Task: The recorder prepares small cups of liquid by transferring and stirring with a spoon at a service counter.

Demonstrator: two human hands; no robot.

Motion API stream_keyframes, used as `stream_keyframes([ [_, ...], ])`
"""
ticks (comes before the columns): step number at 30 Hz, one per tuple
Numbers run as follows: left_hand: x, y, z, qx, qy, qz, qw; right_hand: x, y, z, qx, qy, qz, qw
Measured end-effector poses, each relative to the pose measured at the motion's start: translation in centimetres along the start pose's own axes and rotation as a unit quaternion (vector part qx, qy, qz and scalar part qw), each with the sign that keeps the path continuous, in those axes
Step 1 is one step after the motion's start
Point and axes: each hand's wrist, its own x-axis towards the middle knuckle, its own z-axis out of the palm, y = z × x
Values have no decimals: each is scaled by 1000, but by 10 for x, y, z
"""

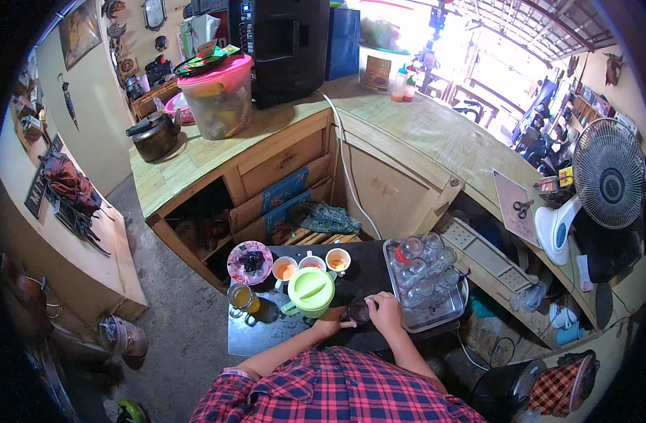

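Note:
My left hand (332,322) holds the left side of a clear glass (358,310) low over the dark table. My right hand (385,312) is at the glass's other side, its fingers at the rim. Just left of the hands stands a light green lidded pitcher (311,291). Behind it are white cups (338,260) with orange contents. A glass mug of amber liquid (244,299) and a pink-patterned plate (250,263) with a dark plastic bag are at the left. On the right, a metal tray (434,320) bears several upturned clear glasses (421,269).
A wooden counter (407,127) wraps around behind the table, with a kettle (155,137), a pink-lidded bucket (217,100) and a white fan (608,174) on it. A white cable (349,169) hangs down its front. Open shelves (487,259) lie at the right.

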Motion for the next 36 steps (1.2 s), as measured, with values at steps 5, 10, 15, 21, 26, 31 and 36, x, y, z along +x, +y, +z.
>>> stream_keyframes([
  [5,0,15,-6,-9,-15,-18,1000,-2,2,-3,7,-11,12,1000],
  [10,-2,24,-12,11,-19,-22,1000,-5,8,1,5,-20,0,1000],
  [15,-3,4,1,-91,27,37,995,-2,2,0,-49,-4,-31,998],
  [21,0,4,-2,-23,-14,-11,1000,0,4,8,30,4,-44,999],
  [26,0,-2,1,-63,-16,-2,998,1,16,12,-29,-40,-39,998],
  [31,-1,20,-12,7,-23,-10,1000,3,3,4,-14,14,-68,997],
  [36,0,18,-11,-15,-36,-31,999,5,8,9,43,-3,-73,996],
])
